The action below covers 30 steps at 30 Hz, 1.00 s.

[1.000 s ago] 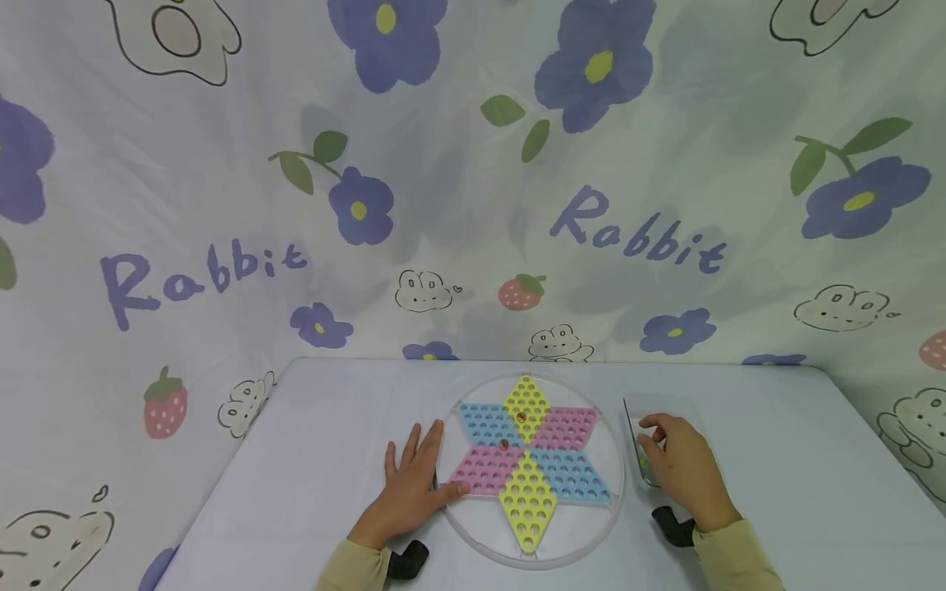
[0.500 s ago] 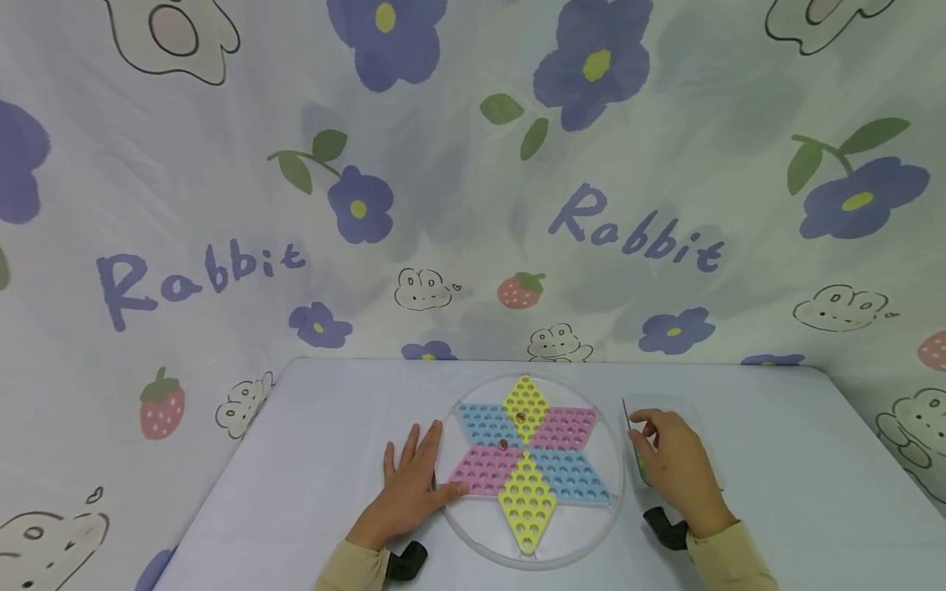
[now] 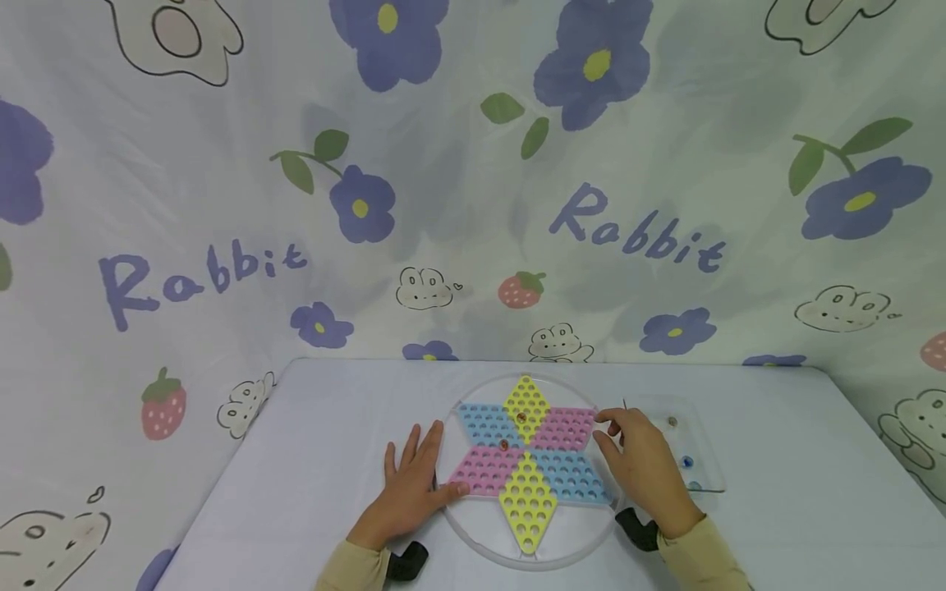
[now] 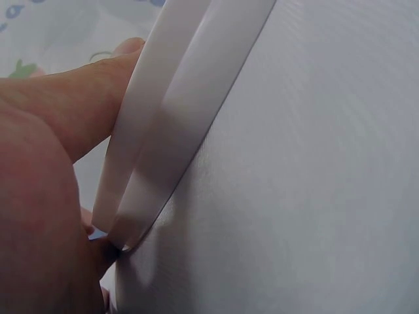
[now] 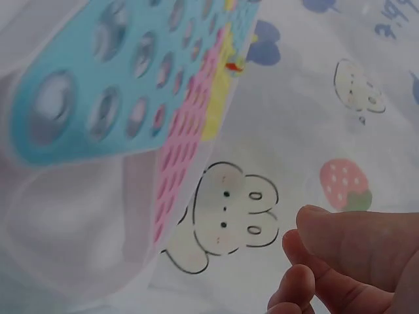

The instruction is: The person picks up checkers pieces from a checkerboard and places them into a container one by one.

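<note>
A round clear board (image 3: pixel 473 525) carries a six-pointed star of yellow, blue and pink hole fields, with two small marbles (image 3: pixel 521 418) near its middle. My left hand (image 3: pixel 412 483) lies flat on the table with straight fingers, its thumb against the board's left rim. The left wrist view shows that thumb (image 4: pixel 78 111) on the white rim (image 4: pixel 170 118). My right hand (image 3: pixel 637 461) hovers over the board's right edge, fingers curled with tips close together. In the right wrist view the fingers (image 5: pixel 353 248) show nothing between them. The board (image 5: pixel 131 78) lies just ahead.
A clear flat tray (image 3: pixel 705 484) with a few marbles, one blue (image 3: pixel 686 462), sits right of the board. The white table (image 3: pixel 318 460) is backed and flanked by a printed cloth (image 3: pixel 473 205) with flowers, rabbits and strawberries.
My right hand has left the clear tray and moved left to the board's right edge, uncovering the tray's marbles. The left hand and the board have stayed put.
</note>
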Each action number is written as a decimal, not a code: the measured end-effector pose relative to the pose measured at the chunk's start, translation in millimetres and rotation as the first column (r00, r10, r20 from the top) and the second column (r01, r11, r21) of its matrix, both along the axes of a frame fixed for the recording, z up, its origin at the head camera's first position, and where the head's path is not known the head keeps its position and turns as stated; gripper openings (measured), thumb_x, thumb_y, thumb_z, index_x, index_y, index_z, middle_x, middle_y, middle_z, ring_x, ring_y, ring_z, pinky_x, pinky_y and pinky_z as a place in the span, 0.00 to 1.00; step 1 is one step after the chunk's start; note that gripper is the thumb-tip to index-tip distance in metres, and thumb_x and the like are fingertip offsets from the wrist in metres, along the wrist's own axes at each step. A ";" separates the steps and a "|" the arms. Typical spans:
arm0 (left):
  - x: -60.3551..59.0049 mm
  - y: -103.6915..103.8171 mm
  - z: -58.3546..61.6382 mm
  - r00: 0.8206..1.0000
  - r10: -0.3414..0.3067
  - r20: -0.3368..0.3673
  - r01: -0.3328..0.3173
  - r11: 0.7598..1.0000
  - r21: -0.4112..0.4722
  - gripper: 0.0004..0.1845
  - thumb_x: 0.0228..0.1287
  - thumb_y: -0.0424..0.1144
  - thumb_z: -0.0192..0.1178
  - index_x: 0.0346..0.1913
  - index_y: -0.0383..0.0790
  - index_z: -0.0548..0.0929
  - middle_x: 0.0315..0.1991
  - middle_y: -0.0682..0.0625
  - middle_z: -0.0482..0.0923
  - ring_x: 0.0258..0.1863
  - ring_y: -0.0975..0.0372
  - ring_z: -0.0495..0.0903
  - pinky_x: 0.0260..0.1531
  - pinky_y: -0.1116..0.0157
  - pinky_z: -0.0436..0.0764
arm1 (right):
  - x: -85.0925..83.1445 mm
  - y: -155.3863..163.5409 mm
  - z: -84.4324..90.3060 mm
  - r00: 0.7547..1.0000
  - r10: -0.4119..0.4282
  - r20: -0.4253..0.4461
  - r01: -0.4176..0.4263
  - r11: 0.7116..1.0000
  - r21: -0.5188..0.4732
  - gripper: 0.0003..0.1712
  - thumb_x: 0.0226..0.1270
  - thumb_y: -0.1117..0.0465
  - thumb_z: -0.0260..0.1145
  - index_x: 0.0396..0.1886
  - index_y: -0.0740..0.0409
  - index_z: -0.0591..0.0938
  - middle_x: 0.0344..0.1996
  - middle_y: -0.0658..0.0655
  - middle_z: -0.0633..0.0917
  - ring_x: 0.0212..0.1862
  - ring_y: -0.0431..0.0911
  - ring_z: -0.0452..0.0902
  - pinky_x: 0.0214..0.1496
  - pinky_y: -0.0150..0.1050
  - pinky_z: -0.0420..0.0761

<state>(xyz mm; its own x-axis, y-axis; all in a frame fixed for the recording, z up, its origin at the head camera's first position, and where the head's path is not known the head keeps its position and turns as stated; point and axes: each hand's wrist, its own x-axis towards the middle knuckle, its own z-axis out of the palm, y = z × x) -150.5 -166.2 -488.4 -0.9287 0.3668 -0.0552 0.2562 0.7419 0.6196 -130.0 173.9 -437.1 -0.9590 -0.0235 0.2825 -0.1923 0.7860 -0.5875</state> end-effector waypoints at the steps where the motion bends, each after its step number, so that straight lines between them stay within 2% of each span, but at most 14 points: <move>1: -0.1 0.1 0.0 1.000 0.000 0.000 0.000 1.000 0.001 0.56 0.65 0.62 0.62 0.80 0.31 0.45 0.80 0.38 0.46 0.79 0.41 0.33 0.67 0.36 0.22 | -0.5 -2.4 0.7 1.000 0.002 -0.009 -0.002 1.000 0.000 0.11 0.67 0.66 0.70 0.48 0.63 0.85 0.30 0.51 0.76 0.29 0.42 0.67 0.29 0.37 0.71; 3: -0.1 0.2 0.0 1.000 0.001 0.000 -0.001 1.000 0.002 0.56 0.65 0.62 0.62 0.80 0.31 0.45 0.80 0.38 0.46 0.79 0.41 0.33 0.67 0.36 0.22 | -2.2 -7.0 2.2 0.999 0.010 -0.030 -0.010 1.000 0.007 0.11 0.66 0.67 0.71 0.47 0.63 0.85 0.30 0.51 0.76 0.30 0.42 0.67 0.37 0.40 0.77; 5: -0.1 0.4 -0.3 1.000 0.003 0.000 -0.003 1.000 0.003 0.56 0.65 0.63 0.62 0.80 0.31 0.45 0.80 0.38 0.47 0.79 0.40 0.33 0.67 0.37 0.22 | -3.4 -11.1 4.1 0.999 0.016 -0.035 -0.016 1.000 0.011 0.11 0.66 0.66 0.71 0.47 0.63 0.85 0.30 0.50 0.76 0.30 0.42 0.67 0.38 0.42 0.78; 8: -0.3 0.4 -1.2 1.000 0.005 -0.001 -0.005 1.000 0.003 0.56 0.65 0.63 0.62 0.80 0.31 0.46 0.80 0.38 0.47 0.79 0.40 0.34 0.67 0.37 0.22 | -4.9 -16.4 6.6 1.000 0.017 -0.008 -0.017 1.000 0.006 0.11 0.67 0.66 0.70 0.48 0.63 0.85 0.30 0.50 0.76 0.30 0.42 0.67 0.38 0.40 0.77; 10: -0.5 0.3 -1.7 1.000 0.005 -0.003 -0.005 1.000 0.001 0.56 0.65 0.63 0.61 0.80 0.32 0.45 0.80 0.38 0.47 0.79 0.41 0.34 0.67 0.37 0.22 | -5.6 -19.9 7.5 1.000 0.009 0.025 -0.009 1.000 0.000 0.11 0.67 0.65 0.70 0.48 0.62 0.84 0.32 0.51 0.76 0.31 0.42 0.68 0.31 0.37 0.72; 15: -1.2 0.0 -2.5 1.000 0.004 -0.004 -0.004 1.000 -0.002 0.56 0.65 0.63 0.61 0.80 0.32 0.46 0.80 0.38 0.47 0.79 0.41 0.34 0.67 0.36 0.22 | -8.5 -29.3 6.7 0.998 0.006 0.070 -0.005 1.000 -0.013 0.11 0.68 0.64 0.70 0.48 0.60 0.85 0.33 0.51 0.77 0.32 0.44 0.69 0.33 0.37 0.72; 24: -0.7 0.0 0.5 1.000 -0.002 -0.006 0.002 1.000 0.002 0.55 0.65 0.62 0.62 0.80 0.31 0.46 0.80 0.38 0.47 0.79 0.40 0.34 0.67 0.36 0.22 | -12.9 -43.1 2.1 0.995 0.025 0.096 -0.022 0.999 -0.038 0.11 0.68 0.63 0.69 0.48 0.59 0.85 0.31 0.50 0.76 0.32 0.41 0.69 0.33 0.36 0.73; 30: 0.1 0.2 2.5 1.000 -0.002 -0.008 0.002 1.000 -0.001 0.55 0.65 0.61 0.62 0.80 0.31 0.46 0.80 0.37 0.47 0.79 0.40 0.34 0.67 0.36 0.22 | -17.0 -52.8 0.6 0.996 0.052 0.071 -0.047 0.997 -0.066 0.08 0.68 0.64 0.70 0.45 0.59 0.85 0.29 0.48 0.76 0.31 0.41 0.67 0.33 0.35 0.71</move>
<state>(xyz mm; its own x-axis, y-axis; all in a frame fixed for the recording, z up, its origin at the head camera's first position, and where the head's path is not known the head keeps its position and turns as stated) -150.4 -166.0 -485.9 -0.9283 0.3687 -0.0482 0.2626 0.7417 0.6172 -147.0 121.0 -436.5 -0.9750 -0.0556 0.2150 -0.1854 0.7367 -0.6503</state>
